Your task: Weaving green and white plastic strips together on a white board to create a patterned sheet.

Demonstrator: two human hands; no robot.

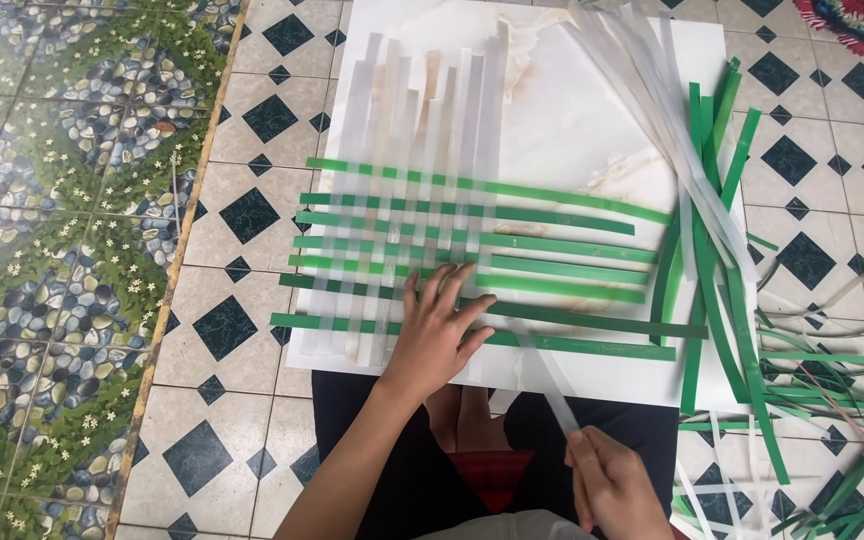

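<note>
A woven mat of green strips crossing translucent white strips lies on a white marbled board. My left hand rests flat on the weave's lower right part, fingers spread, pressing on the strips. My right hand is low at the right, its fingers pinched on a translucent white strip that runs up and left under the green strips beside my left hand.
Loose white strips and green strips are piled at the board's right edge, spilling onto the floor. The patterned tile floor surrounds the board. A colourful mat shows at the top right corner. My legs are below the board.
</note>
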